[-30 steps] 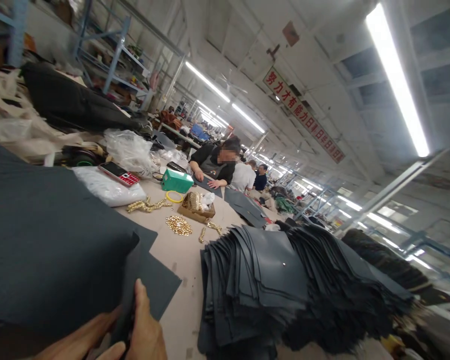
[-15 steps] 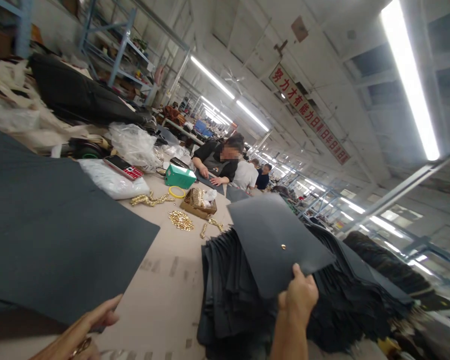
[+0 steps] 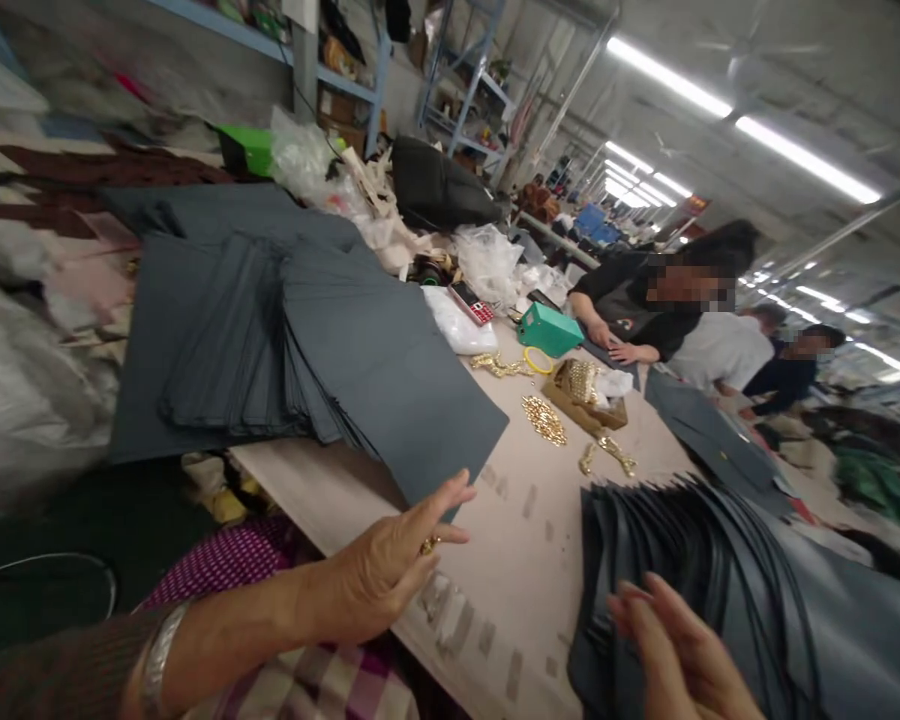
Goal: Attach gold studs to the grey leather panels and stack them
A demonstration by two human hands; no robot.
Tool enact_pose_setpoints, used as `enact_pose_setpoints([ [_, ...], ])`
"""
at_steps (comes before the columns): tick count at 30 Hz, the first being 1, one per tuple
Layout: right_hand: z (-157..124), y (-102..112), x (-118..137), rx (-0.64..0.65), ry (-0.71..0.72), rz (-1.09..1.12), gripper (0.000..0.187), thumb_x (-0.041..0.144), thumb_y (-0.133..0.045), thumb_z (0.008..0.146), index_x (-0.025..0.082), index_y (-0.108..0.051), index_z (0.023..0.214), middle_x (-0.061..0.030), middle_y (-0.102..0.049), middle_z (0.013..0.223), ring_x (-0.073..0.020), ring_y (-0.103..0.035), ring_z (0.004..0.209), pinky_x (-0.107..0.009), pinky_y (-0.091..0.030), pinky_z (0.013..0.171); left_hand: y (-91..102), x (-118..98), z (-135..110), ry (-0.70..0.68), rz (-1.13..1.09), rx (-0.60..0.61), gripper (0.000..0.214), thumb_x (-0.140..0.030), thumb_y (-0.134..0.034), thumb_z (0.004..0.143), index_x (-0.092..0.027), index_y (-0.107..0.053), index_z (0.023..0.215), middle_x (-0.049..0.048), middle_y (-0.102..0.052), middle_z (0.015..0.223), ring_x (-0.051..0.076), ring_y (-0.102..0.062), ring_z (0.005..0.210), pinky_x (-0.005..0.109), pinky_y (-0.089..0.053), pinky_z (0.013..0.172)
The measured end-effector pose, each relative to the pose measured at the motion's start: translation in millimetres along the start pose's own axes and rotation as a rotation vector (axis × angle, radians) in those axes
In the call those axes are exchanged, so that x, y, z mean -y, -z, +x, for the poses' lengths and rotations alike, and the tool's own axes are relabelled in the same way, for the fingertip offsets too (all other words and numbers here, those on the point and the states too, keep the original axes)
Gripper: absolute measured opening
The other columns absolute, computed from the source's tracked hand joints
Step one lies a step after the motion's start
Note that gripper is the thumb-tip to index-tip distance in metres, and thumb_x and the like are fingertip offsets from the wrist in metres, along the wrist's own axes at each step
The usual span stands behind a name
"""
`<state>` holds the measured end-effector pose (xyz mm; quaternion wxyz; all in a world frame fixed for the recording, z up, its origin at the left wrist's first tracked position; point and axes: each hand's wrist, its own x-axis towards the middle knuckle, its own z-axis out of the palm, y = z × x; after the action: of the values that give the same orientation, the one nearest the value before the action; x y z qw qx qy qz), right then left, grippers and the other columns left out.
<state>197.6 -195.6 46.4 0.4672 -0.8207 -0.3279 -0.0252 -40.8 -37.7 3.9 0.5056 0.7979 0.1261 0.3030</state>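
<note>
My left hand [image 3: 390, 560] is open above the near edge of the beige table [image 3: 525, 560], fingers spread, a gold ring on one finger. Its fingertips reach the near corner of the top dark grey sheet [image 3: 390, 370], which lies on a fanned pile of such sheets [image 3: 225, 330] at the left. My right hand [image 3: 675, 650] is open at the bottom, fingers stretched toward a fanned stack of dark leather pieces [image 3: 720, 570]. Neither hand holds anything.
Gold metal fittings [image 3: 544, 418], a small cardboard box [image 3: 592, 395], a green box [image 3: 549, 330], a yellow ring [image 3: 538, 360] and a calculator [image 3: 472, 303] lie mid-table. A co-worker [image 3: 645, 310] leans on the far end. Plastic bags [image 3: 487, 260] and shelving [image 3: 345, 80] stand behind.
The camera swung down and to the left. My right hand has let go of the leather flap it held up and now hovers open. My left hand moved forward to the grey sheet's corner.
</note>
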Motion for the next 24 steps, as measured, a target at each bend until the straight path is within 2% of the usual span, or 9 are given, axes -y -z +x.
enact_pose_setpoints([
  [2, -16, -34, 20, 0.239, 0.166, 0.047, 0.033, 0.044, -0.072, 0.08, 0.024, -0.074, 0.106, -0.0095, -0.076, 0.095, -0.0279, -0.074, 0.083, -0.038, -0.062, 0.073, 1.1, -1, -1, 0.002, 0.009, 0.021, 0.079, 0.0, -0.032, 0.094, -0.033, 0.012, 0.15, 0.0175, -0.027, 0.158, 0.018, -0.06, 0.122, 0.044, -0.047, 0.107],
  [5, -28, -76, 48, 0.591, 0.507, 0.183, 0.025, 0.021, -0.058, 0.091, 0.023, -0.071, 0.113, -0.0067, -0.074, 0.099, -0.0188, -0.072, 0.086, -0.028, -0.06, 0.076, 5.5, -2, -3, -0.003, 0.05, 0.044, 0.078, -0.003, -0.035, 0.095, -0.032, 0.01, 0.151, 0.0157, -0.025, 0.16, 0.02, -0.046, 0.136, 0.046, -0.039, 0.114],
  [8, -29, -101, 64, 0.726, 0.678, 0.272, 0.033, 0.008, -0.048, 0.094, 0.024, -0.067, 0.115, -0.0053, -0.071, 0.098, -0.0145, -0.07, 0.09, -0.022, -0.057, 0.078, 12.3, 1, -6, -0.001, 0.099, 0.03, 0.081, 0.001, -0.034, 0.092, -0.029, 0.011, 0.152, 0.0141, -0.024, 0.161, 0.02, -0.027, 0.147, 0.046, -0.032, 0.117],
  [12, -31, -121, 65, 0.792, 0.772, 0.321, 0.029, 0.006, -0.046, 0.093, 0.023, -0.067, 0.104, -0.0047, -0.07, 0.093, -0.0137, -0.069, 0.086, -0.021, -0.056, 0.077, 16.3, 10, -16, -0.014, 0.116, -0.009, 0.083, 0.004, -0.03, 0.088, -0.031, 0.01, 0.152, 0.012, -0.021, 0.162, 0.018, -0.022, 0.148, 0.046, -0.03, 0.119],
  [15, -36, -132, 62, 0.771, 0.718, 0.337, 0.024, 0.01, -0.046, 0.094, 0.023, -0.066, 0.099, -0.0044, -0.072, 0.095, -0.0152, -0.07, 0.088, -0.022, -0.055, 0.078, 13.9, 17, -23, 0.113, 0.018, -0.152, 0.074, -0.001, -0.032, 0.09, -0.032, -0.005, 0.152, 0.01, -0.032, 0.158, 0.018, -0.037, 0.142, 0.044, -0.037, 0.115],
  [17, -33, -137, 61, 0.685, 0.593, 0.281, 0.018, 0.017, -0.05, 0.095, 0.024, -0.067, 0.094, -0.0031, -0.073, 0.09, -0.0154, -0.071, 0.082, -0.022, -0.054, 0.075, 12.6, 21, -28, 0.277, -0.14, -0.274, 0.06, -0.007, -0.033, 0.092, -0.028, -0.023, 0.147, 0.0107, -0.046, 0.148, 0.017, -0.058, 0.123, 0.035, -0.052, 0.1],
  [19, -18, -145, 61, 0.605, 0.459, 0.194, 0.014, 0.025, -0.054, 0.093, 0.023, -0.068, 0.09, -0.0018, -0.073, 0.081, -0.0155, -0.07, 0.073, -0.021, -0.054, 0.069, 13.8, 24, -33, 0.449, -0.292, -0.365, 0.049, -0.013, -0.035, 0.092, -0.023, -0.035, 0.14, 0.0121, -0.055, 0.135, 0.013, -0.069, 0.093, 0.025, -0.058, 0.074],
  [21, 5, -157, 59, 0.558, 0.367, 0.149, 0.017, 0.033, -0.057, 0.091, 0.021, -0.069, 0.093, -0.0021, -0.073, 0.079, -0.0165, -0.07, 0.069, -0.023, -0.054, 0.067, 17.6, 25, -35, 0.597, -0.363, -0.423, 0.045, -0.019, -0.04, 0.089, -0.018, -0.041, 0.133, 0.0125, -0.059, 0.125, 0.009, -0.065, 0.067, 0.021, -0.052, 0.057],
  [24, 38, -186, 54, 0.54, 0.363, 0.15, 0.025, 0.038, -0.057, 0.089, 0.02, -0.072, 0.097, -0.0049, -0.075, 0.086, -0.0197, -0.071, 0.077, -0.029, -0.055, 0.074, 25.6, 23, -35, 0.719, -0.372, -0.451, 0.046, -0.031, -0.052, 0.084, -0.016, -0.047, 0.126, 0.0125, -0.059, 0.122, 0.005, -0.051, 0.052, 0.021, -0.046, 0.052],
])
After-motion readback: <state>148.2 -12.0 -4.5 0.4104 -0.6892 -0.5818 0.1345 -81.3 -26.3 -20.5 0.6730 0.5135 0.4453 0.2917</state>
